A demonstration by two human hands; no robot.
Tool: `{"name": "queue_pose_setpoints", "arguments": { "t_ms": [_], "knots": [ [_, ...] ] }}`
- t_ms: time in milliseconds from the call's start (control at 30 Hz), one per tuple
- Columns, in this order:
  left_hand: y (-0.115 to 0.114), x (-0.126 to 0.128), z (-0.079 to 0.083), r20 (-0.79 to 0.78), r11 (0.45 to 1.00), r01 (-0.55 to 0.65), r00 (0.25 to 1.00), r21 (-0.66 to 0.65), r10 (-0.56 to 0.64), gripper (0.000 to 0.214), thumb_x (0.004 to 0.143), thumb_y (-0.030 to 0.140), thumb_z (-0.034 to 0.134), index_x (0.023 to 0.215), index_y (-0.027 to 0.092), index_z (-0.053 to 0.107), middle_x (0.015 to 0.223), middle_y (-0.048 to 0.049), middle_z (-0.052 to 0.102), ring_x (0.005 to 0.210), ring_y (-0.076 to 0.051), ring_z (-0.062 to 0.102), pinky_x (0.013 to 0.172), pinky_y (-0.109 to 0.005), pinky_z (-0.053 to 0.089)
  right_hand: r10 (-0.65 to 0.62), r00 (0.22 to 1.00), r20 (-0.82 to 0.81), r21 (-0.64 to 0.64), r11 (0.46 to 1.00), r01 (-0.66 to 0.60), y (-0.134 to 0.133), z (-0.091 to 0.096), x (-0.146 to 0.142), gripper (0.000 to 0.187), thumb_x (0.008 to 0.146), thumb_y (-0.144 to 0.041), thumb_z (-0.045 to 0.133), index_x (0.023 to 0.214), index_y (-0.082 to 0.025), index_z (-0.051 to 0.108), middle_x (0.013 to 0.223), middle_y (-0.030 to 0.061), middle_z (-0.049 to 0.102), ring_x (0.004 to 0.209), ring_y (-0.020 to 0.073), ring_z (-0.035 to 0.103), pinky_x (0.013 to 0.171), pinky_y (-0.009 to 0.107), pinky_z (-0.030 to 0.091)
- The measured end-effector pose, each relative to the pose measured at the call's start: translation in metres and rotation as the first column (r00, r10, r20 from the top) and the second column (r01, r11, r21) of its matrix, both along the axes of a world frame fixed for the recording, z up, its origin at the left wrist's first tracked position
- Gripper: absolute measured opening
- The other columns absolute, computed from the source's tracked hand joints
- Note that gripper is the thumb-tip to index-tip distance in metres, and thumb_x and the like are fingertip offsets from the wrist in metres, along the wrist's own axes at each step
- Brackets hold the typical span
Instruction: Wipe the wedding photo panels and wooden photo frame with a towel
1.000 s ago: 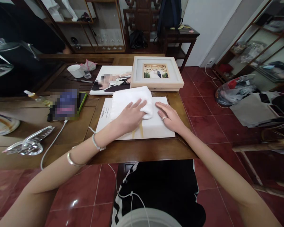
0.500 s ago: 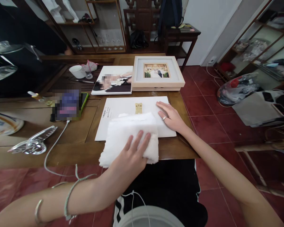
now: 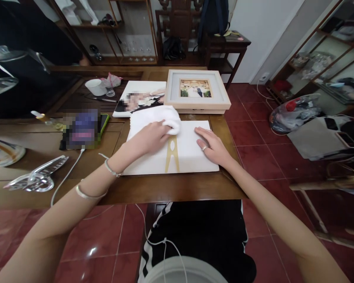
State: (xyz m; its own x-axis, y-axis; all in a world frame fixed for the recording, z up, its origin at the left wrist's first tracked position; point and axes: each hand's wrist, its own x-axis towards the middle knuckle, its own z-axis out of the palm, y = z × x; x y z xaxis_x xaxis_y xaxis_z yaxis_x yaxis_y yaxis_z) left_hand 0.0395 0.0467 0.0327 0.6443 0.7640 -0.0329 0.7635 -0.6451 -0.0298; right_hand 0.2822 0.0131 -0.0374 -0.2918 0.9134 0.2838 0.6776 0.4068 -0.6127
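Note:
A white panel (image 3: 194, 161) lies flat near the table's front edge. At its middle is a flat gold-coloured A-shaped piece (image 3: 172, 153), its top covered. My left hand (image 3: 153, 135) holds a folded white towel (image 3: 153, 114) against the panel's far left part, its fingertips partly tucked into the fabric. The towel's far edge reaches the photo panel (image 3: 144, 96) behind. My right hand (image 3: 212, 145), with a ring on one finger, rests on the panel's right side with its fingers stretched out.
A pale wooden picture frame (image 3: 197, 103) stands at the back right. Left on the table are a phone (image 3: 82, 127) with a white cable, a dropper bottle (image 3: 47, 120), a clear plastic object (image 3: 37, 179) and a white cup (image 3: 96, 87). The table's right edge drops to red tiles.
My left hand has moved the towel away from me, from the panel's front edge to its far left side, baring the A-shaped piece's lower part. My right hand has stayed put.

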Motion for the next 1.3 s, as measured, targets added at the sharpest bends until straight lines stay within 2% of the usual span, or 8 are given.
{"name": "queue_pose_setpoints", "arguments": {
  "t_ms": [167,267,467,600,733,1067,1200,1300],
  "knots": [
    [-0.009,-0.022,-0.008,-0.016,0.999,-0.040,0.999,0.030,0.040,0.035,0.093,0.017,0.036,0.100,0.008,0.069,0.130,-0.0221,0.060,0.111,-0.036,0.063,0.094,-0.051,0.051,0.001,1.000,0.008,-0.013,1.000,0.000,0.000,0.001,-0.001,0.044,0.094,-0.033,0.046,0.135,-0.023,0.055,0.145,0.0086,0.053,0.139,0.0246,0.044,0.119,0.053,0.028],
    [-0.041,-0.033,-0.011,-0.039,0.998,-0.040,0.998,0.042,0.042,0.034,0.091,0.012,0.038,0.098,0.009,0.071,0.147,-0.0199,0.046,0.136,-0.040,0.043,0.105,-0.058,0.043,0.001,1.000,0.008,-0.007,1.000,-0.001,0.001,0.001,-0.002,0.043,0.094,-0.032,0.046,0.135,-0.021,0.055,0.144,0.0097,0.054,0.139,0.0248,0.044,0.119,0.053,0.028],
    [-0.128,-0.062,-0.009,0.064,0.990,0.082,0.995,-0.114,-0.075,0.038,0.092,0.007,0.036,0.074,0.016,0.069,0.157,-0.0068,0.035,0.147,-0.029,0.025,0.116,-0.053,0.034,0.001,1.000,0.000,0.015,1.000,-0.001,0.001,-0.001,-0.003,0.042,0.093,-0.031,0.046,0.133,-0.023,0.056,0.143,0.0089,0.055,0.137,0.0250,0.046,0.118,0.054,0.029],
    [-0.150,-0.073,-0.008,0.084,0.986,0.100,0.992,-0.134,-0.089,0.040,0.091,0.004,0.035,0.068,0.016,0.066,0.158,-0.0032,0.031,0.149,-0.026,0.020,0.118,-0.051,0.031,0.002,1.000,-0.015,0.010,1.000,-0.002,0.001,-0.001,-0.003,0.042,0.093,-0.032,0.047,0.133,-0.024,0.056,0.143,0.0092,0.055,0.137,0.0255,0.046,0.118,0.055,0.029],
    [-0.126,-0.072,-0.009,0.087,0.988,0.063,0.995,-0.138,-0.051,0.043,0.096,0.012,0.031,0.075,0.016,0.068,0.157,-0.0067,0.035,0.147,-0.027,0.027,0.116,-0.050,0.035,0.003,1.000,-0.012,0.001,1.000,-0.003,0.001,0.001,-0.002,0.043,0.093,-0.032,0.047,0.134,-0.024,0.056,0.144,0.0095,0.055,0.138,0.0265,0.046,0.118,0.055,0.029],
    [-0.016,-0.062,-0.027,0.135,1.000,0.010,0.991,0.025,-0.014,0.041,0.098,0.039,0.041,0.091,0.013,0.073,0.154,-0.0125,0.038,0.145,-0.032,0.030,0.116,-0.060,0.025,-0.002,1.000,0.009,-0.003,1.000,0.002,-0.001,0.002,-0.003,0.044,0.093,-0.032,0.046,0.135,-0.022,0.056,0.144,0.0101,0.054,0.138,0.0254,0.045,0.118,0.053,0.029],
    [-0.007,-0.071,-0.028,0.134,1.000,-0.003,0.991,0.025,-0.001,0.043,0.100,0.040,0.038,0.091,0.015,0.072,0.156,-0.0078,0.035,0.147,-0.030,0.025,0.117,-0.061,0.021,0.002,1.000,0.005,-0.007,1.000,-0.002,-0.001,0.002,-0.003,0.043,0.093,-0.031,0.046,0.135,-0.025,0.055,0.144,0.0075,0.054,0.139,0.0254,0.045,0.118,0.055,0.029],
    [-0.022,-0.078,-0.025,0.118,0.999,-0.025,0.993,-0.029,0.029,0.044,0.101,0.038,0.035,0.089,0.016,0.071,0.157,-0.0067,0.033,0.148,-0.030,0.024,0.116,-0.060,0.023,0.005,1.000,0.001,-0.003,1.000,-0.005,0.000,0.001,-0.003,0.043,0.093,-0.031,0.047,0.135,-0.025,0.056,0.144,0.0071,0.054,0.138,0.0250,0.045,0.118,0.054,0.029]
  ]
}}
